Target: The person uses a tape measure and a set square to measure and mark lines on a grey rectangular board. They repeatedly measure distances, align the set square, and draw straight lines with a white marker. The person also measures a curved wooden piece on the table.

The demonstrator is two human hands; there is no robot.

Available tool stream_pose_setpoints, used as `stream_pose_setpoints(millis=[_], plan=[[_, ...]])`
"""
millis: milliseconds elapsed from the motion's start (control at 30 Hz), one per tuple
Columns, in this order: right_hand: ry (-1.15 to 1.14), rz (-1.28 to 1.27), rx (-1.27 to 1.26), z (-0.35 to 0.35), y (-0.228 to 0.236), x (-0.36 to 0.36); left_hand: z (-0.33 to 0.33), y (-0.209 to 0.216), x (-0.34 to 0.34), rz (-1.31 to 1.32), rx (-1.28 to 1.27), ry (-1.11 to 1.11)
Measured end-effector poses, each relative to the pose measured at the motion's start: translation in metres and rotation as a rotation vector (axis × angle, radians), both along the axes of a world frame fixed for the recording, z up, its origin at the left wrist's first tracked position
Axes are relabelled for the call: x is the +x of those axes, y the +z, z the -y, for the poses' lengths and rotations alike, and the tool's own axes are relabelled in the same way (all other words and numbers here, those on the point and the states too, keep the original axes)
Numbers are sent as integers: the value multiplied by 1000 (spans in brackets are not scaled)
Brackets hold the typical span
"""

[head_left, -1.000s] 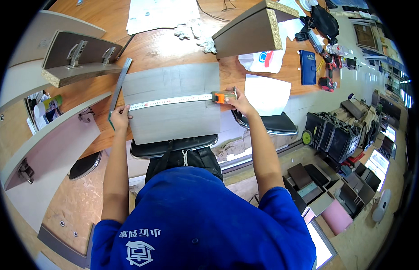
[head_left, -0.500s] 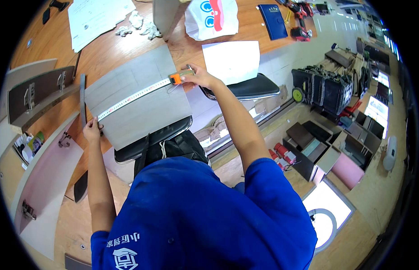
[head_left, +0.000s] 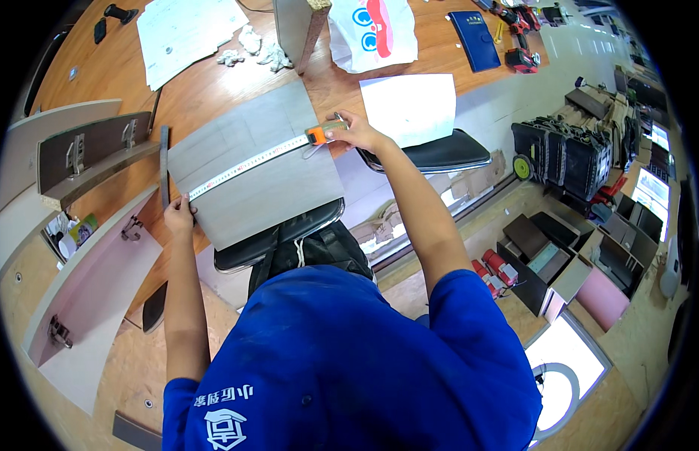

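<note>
A grey flat board (head_left: 270,184) lies on the wooden table and overhangs its near edge, above a black chair seat. Across it stretches the white blade of an orange tape measure (head_left: 316,135). My right hand (head_left: 354,132) is closed around the tape's case near the board's right edge. At the left edge, my left hand (head_left: 179,215) pinches the blade's end against the board. A thin grey strip (head_left: 164,167) lies beside that edge, just past my left fingers.
Panels with metal hinges (head_left: 76,154) stand at the left. Loose papers (head_left: 185,37), a white bag (head_left: 373,36) and a blue notebook (head_left: 475,41) lie farther back. A white sheet (head_left: 408,109) rests by a black chair (head_left: 439,154). Black toolboxes (head_left: 563,154) stand at right.
The whole view has shifted, so everything sits slightly farther right in the picture. Both hands keep their hold, and the tape stays stretched over the board.
</note>
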State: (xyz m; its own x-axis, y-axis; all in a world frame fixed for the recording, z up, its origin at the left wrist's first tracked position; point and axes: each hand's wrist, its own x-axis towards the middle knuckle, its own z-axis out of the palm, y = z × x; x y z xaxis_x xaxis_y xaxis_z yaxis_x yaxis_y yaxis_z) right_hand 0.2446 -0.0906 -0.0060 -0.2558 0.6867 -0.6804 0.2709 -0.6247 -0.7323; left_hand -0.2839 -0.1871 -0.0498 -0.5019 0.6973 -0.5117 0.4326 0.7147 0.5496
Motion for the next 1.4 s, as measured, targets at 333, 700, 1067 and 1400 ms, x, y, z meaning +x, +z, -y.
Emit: stream_pose_setpoints(millis=[333,700,1067,1400], plan=[[41,41,-24,-7,3,4,-7,15,16,-207,3,-82],[-268,-35,-166,2,-1,45,-5,24,22,-164,44,-78],[-123,113,-89,0,5,40,0,18,24,-187,101,-63],[0,187,-18,-9,11,38,3,15,23,-213,112,-41]])
